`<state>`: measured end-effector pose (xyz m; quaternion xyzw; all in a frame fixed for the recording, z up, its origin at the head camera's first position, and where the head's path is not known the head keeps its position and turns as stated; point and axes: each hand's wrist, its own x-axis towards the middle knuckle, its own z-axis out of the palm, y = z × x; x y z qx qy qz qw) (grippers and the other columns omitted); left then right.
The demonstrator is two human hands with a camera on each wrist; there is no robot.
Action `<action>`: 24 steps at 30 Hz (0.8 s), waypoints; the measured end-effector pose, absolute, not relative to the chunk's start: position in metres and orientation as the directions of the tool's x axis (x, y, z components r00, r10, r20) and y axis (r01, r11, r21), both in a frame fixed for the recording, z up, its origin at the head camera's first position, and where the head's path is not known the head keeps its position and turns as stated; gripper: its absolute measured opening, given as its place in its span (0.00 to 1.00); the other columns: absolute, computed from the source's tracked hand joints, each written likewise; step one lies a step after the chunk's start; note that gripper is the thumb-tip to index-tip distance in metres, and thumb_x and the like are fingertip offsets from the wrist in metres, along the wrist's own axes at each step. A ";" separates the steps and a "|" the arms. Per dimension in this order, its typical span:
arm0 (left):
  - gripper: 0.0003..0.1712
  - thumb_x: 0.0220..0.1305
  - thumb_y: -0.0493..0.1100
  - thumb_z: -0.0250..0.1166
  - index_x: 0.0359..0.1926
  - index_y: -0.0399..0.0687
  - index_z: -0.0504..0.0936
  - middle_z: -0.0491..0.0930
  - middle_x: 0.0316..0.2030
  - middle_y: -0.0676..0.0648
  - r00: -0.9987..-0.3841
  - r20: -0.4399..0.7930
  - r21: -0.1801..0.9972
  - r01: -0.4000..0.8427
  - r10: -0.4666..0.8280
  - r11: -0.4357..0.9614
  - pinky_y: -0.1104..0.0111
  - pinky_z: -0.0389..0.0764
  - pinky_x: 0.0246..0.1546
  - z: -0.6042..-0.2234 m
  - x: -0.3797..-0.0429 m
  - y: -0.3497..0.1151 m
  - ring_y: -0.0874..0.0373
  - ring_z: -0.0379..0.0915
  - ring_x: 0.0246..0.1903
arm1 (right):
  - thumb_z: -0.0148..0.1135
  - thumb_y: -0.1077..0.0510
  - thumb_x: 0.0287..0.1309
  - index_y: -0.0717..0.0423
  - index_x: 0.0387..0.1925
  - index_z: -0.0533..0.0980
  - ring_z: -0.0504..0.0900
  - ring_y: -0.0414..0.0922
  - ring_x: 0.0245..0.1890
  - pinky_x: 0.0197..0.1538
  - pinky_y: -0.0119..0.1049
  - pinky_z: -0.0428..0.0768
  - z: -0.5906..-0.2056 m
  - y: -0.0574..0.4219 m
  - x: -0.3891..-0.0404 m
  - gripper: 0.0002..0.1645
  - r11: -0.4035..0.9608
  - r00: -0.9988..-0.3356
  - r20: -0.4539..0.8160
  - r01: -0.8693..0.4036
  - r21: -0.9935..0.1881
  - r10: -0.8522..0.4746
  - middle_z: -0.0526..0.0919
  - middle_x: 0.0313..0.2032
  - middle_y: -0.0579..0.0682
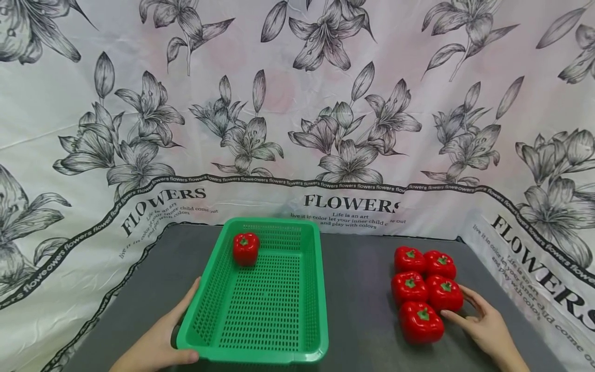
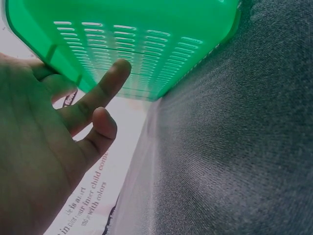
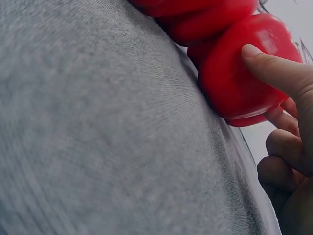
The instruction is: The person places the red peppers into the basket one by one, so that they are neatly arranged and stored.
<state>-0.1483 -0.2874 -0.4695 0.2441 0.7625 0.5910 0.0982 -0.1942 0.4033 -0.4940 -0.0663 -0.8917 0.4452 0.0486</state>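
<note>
A green plastic basket (image 1: 265, 310) with slotted walls and floor rests on the dark grey table. One red bell pepper (image 1: 246, 249) is inside it, near the far left corner. My left hand (image 1: 162, 336) holds the basket's rim at the near left; in the left wrist view two of its fingers (image 2: 98, 95) extend beside the slotted wall. To the right, several red bell peppers with green stems stand bunched together. My right hand (image 1: 485, 328) has thumb and fingers around the right-hand pepper (image 1: 444, 293) of that bunch; the thumb (image 3: 271, 68) presses its side in the right wrist view.
Beside the gripped pepper stand a near pepper (image 1: 421, 323), a left one (image 1: 409, 287) and two farther ones (image 1: 439, 264). The grey tabletop (image 1: 358, 299) separates basket and bunch. A white flower-printed cloth (image 1: 279, 129) hangs behind and along both sides.
</note>
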 end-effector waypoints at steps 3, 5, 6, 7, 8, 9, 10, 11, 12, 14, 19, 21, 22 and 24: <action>0.67 0.67 0.45 0.74 0.87 0.68 0.32 0.39 0.85 0.49 -0.860 0.150 0.942 0.273 0.487 0.193 0.71 0.76 0.61 -0.472 -0.149 -0.288 0.66 0.66 0.71 | 0.78 0.46 0.63 0.61 0.79 0.61 0.69 0.41 0.14 0.24 0.37 0.72 -0.496 0.404 -0.193 0.53 0.586 -0.983 0.067 0.047 -0.809 0.171 0.76 0.58 0.28; 0.67 0.67 0.44 0.74 0.86 0.68 0.31 0.40 0.85 0.48 -0.861 0.147 0.942 0.271 0.486 0.196 0.71 0.77 0.61 -0.473 -0.150 -0.289 0.66 0.68 0.70 | 0.78 0.47 0.62 0.60 0.78 0.63 0.67 0.40 0.13 0.22 0.38 0.71 -0.497 0.404 -0.193 0.52 0.590 -0.981 0.099 0.018 -0.807 0.165 0.69 0.49 0.13; 0.67 0.67 0.45 0.74 0.86 0.67 0.31 0.39 0.85 0.46 -0.861 0.149 0.940 0.276 0.487 0.200 0.70 0.77 0.60 -0.474 -0.150 -0.289 0.65 0.68 0.70 | 0.79 0.47 0.62 0.59 0.79 0.63 0.65 0.39 0.13 0.21 0.38 0.70 -0.498 0.405 -0.192 0.51 0.592 -0.981 0.112 0.004 -0.806 0.159 0.66 0.46 0.09; 0.67 0.67 0.44 0.74 0.86 0.67 0.31 0.38 0.85 0.43 -0.859 0.150 0.940 0.277 0.489 0.198 0.70 0.78 0.60 -0.474 -0.150 -0.289 0.63 0.69 0.70 | 0.79 0.47 0.62 0.59 0.79 0.64 0.64 0.39 0.13 0.20 0.38 0.69 -0.498 0.405 -0.192 0.51 0.594 -0.980 0.123 -0.007 -0.804 0.155 0.66 0.46 0.08; 0.68 0.67 0.44 0.74 0.86 0.68 0.30 0.38 0.85 0.41 -0.862 0.143 0.942 0.270 0.487 0.201 0.70 0.78 0.60 -0.474 -0.150 -0.289 0.62 0.70 0.70 | 0.79 0.48 0.62 0.59 0.78 0.64 0.64 0.39 0.13 0.20 0.38 0.69 -0.498 0.405 -0.192 0.51 0.596 -0.980 0.130 -0.013 -0.803 0.153 0.66 0.45 0.07; 0.68 0.67 0.44 0.74 0.86 0.70 0.30 0.37 0.85 0.41 -0.865 0.129 0.947 0.252 0.484 0.198 0.70 0.78 0.60 -0.473 -0.150 -0.289 0.62 0.70 0.70 | 0.79 0.48 0.62 0.59 0.78 0.65 0.64 0.38 0.13 0.20 0.38 0.69 -0.498 0.404 -0.192 0.50 0.599 -0.979 0.134 -0.016 -0.801 0.154 0.66 0.45 0.07; 0.68 0.67 0.44 0.74 0.86 0.70 0.30 0.36 0.85 0.38 -0.865 0.130 0.947 0.253 0.484 0.199 0.69 0.78 0.60 -0.473 -0.150 -0.289 0.61 0.70 0.69 | 0.78 0.48 0.63 0.59 0.78 0.65 0.65 0.38 0.13 0.20 0.38 0.69 -0.497 0.404 -0.192 0.50 0.600 -0.979 0.135 -0.015 -0.800 0.154 0.66 0.45 0.07; 0.68 0.66 0.44 0.75 0.86 0.70 0.30 0.35 0.84 0.36 -0.864 0.130 0.948 0.253 0.486 0.195 0.69 0.78 0.60 -0.473 -0.150 -0.289 0.61 0.71 0.69 | 0.78 0.47 0.63 0.60 0.78 0.65 0.64 0.38 0.13 0.20 0.38 0.69 -0.497 0.404 -0.191 0.50 0.601 -0.979 0.131 -0.012 -0.799 0.156 0.66 0.45 0.07; 0.68 0.67 0.45 0.75 0.86 0.69 0.30 0.35 0.84 0.34 -0.861 0.140 0.945 0.263 0.490 0.192 0.69 0.78 0.60 -0.472 -0.150 -0.289 0.61 0.70 0.70 | 0.78 0.47 0.63 0.60 0.78 0.65 0.65 0.38 0.14 0.20 0.38 0.69 -0.496 0.405 -0.191 0.50 0.603 -0.979 0.125 -0.004 -0.798 0.159 0.66 0.45 0.07; 0.68 0.67 0.46 0.75 0.86 0.68 0.31 0.34 0.83 0.31 -0.855 0.167 0.935 0.296 0.492 0.198 0.70 0.77 0.60 -0.472 -0.150 -0.288 0.63 0.68 0.71 | 0.78 0.46 0.63 0.61 0.78 0.64 0.66 0.39 0.14 0.22 0.37 0.69 -0.494 0.406 -0.190 0.51 0.602 -0.980 0.104 0.019 -0.798 0.169 0.65 0.45 0.06; 0.67 0.68 0.47 0.75 0.86 0.68 0.31 0.31 0.84 0.33 -0.853 0.165 0.937 0.293 0.495 0.193 0.72 0.75 0.61 -0.469 -0.149 -0.288 0.68 0.63 0.72 | 0.76 0.44 0.65 0.58 0.81 0.61 0.79 0.45 0.17 0.27 0.35 0.74 -0.488 0.409 -0.189 0.53 0.575 -0.978 0.046 0.081 -0.814 0.203 0.64 0.46 0.06; 0.67 0.68 0.47 0.74 0.86 0.70 0.31 0.31 0.84 0.35 -0.855 0.142 0.949 0.261 0.499 0.177 0.71 0.76 0.61 -0.467 -0.149 -0.287 0.67 0.64 0.72 | 0.75 0.43 0.66 0.57 0.82 0.59 0.83 0.48 0.20 0.29 0.35 0.76 -0.485 0.409 -0.190 0.55 0.568 -0.975 0.033 0.100 -0.817 0.219 0.72 0.55 0.16; 0.67 0.69 0.46 0.74 0.86 0.71 0.31 0.30 0.84 0.36 -0.856 0.127 0.956 0.240 0.501 0.169 0.70 0.77 0.60 -0.466 -0.148 -0.287 0.67 0.65 0.71 | 0.75 0.42 0.66 0.57 0.83 0.58 0.85 0.47 0.22 0.30 0.34 0.77 -0.483 0.409 -0.191 0.56 0.569 -0.973 0.029 0.109 -0.815 0.229 0.76 0.62 0.25; 0.66 0.69 0.47 0.74 0.86 0.72 0.31 0.30 0.84 0.35 -0.855 0.127 0.958 0.237 0.503 0.161 0.70 0.78 0.59 -0.466 -0.148 -0.287 0.67 0.66 0.70 | 0.74 0.39 0.66 0.57 0.84 0.54 0.89 0.44 0.27 0.33 0.32 0.80 -0.479 0.410 -0.193 0.59 0.570 -0.969 0.006 0.140 -0.810 0.247 0.72 0.74 0.48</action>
